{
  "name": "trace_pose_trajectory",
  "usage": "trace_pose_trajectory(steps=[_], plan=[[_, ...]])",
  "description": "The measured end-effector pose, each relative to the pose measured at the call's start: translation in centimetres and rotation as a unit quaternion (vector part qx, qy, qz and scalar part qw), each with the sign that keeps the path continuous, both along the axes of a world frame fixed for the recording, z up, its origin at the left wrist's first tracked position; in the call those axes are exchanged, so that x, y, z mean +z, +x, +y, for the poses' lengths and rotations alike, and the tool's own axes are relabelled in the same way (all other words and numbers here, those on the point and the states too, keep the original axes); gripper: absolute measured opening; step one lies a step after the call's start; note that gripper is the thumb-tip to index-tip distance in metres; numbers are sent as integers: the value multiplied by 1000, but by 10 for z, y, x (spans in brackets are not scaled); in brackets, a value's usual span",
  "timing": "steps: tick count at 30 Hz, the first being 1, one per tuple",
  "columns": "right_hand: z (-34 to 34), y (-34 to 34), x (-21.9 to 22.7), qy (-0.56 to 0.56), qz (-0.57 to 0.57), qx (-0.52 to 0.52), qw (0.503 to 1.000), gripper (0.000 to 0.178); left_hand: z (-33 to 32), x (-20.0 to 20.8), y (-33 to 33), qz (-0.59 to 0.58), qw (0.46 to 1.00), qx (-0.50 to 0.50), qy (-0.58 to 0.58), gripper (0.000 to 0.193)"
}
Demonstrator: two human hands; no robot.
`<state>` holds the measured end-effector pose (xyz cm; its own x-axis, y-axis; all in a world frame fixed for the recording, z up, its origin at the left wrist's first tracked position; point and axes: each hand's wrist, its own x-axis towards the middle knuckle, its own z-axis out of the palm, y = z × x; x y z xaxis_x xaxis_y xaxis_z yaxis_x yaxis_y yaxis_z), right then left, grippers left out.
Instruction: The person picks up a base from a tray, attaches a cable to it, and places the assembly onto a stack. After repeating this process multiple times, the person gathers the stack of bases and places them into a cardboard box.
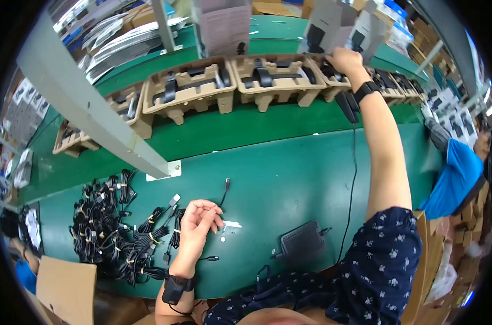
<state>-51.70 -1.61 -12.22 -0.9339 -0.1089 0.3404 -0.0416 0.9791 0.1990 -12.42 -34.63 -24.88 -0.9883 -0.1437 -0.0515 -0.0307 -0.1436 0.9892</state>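
My left hand (197, 223) is low over the green table, its fingers curled. A black cable (225, 190) shows a plug end beyond the fingertips, and another plug end (211, 259) lies by the wrist; the part between is hidden under the hand. Beside it, a bundled black cable (177, 230) borders a heap of similar tied cables (102, 230). My right arm stretches far forward, with the right hand (346, 60) closed at a brown molded tray (332, 93). What its fingers grip is hidden. Black parts lie in the neighboring tray (278, 91).
A line of trays (189, 103) runs along the raised green strip. A pale metal post (102, 111) stands at left. A black box (303, 242) with a cord lies near me. Upright printed cartons (221, 27) stand behind the trays. Another person's blue sleeve (456, 176) is at right.
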Motion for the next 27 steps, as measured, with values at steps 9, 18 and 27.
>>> trace_pose_trajectory(steps=[9,18,27], plan=[[90,-62,-67,217,69,111,967,23,6,-21,-4,28,998,-53,2,13],[60,-74,-89,-61,130,273,951,29,12,-18,-4,-10,998,-55,22,11],[53,-84,-67,-68,-58,177,980,36,19,-13,-15,-12,999,-41,22,10]])
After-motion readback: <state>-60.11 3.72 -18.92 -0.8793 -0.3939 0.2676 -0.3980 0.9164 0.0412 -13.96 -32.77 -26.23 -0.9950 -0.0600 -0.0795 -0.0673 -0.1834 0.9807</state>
